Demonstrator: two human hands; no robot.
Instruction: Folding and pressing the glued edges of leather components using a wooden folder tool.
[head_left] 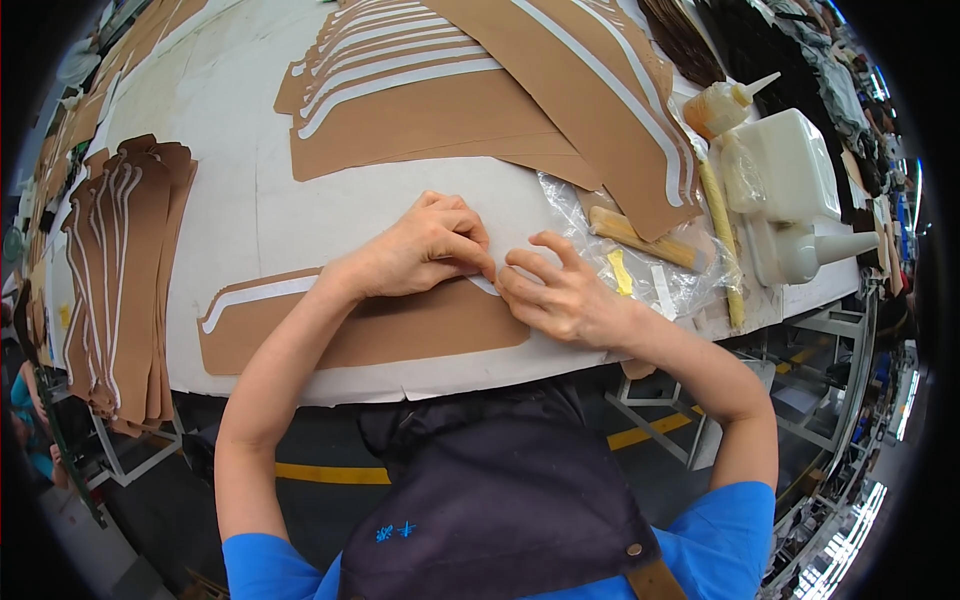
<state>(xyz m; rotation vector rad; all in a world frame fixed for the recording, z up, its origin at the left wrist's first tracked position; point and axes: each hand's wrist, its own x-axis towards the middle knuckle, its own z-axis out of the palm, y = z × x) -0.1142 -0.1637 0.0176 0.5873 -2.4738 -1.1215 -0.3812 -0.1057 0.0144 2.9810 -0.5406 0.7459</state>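
A brown flat piece (425, 335) with a curved white strip (262, 293) along its far edge lies near the table's front edge. Over its right part reaches my left hand (425, 245), fingers and thumb closed in a pinch at the strip's right end. My right hand (560, 295) meets it there, fingers curled in at the piece's right corner, the upper finger raised a little. The fingertips of both hands nearly touch. What exactly the right fingertips pinch is hidden.
Similar brown pieces with white strips overlap in a stack (430, 115) beyond my hands. Another bundle (125, 280) hangs over the left edge. On the right are a clear plastic bag (712, 262), a wooden stick (645, 238), a white bottle (790, 165) and a smaller amber nozzle bottle (715, 110).
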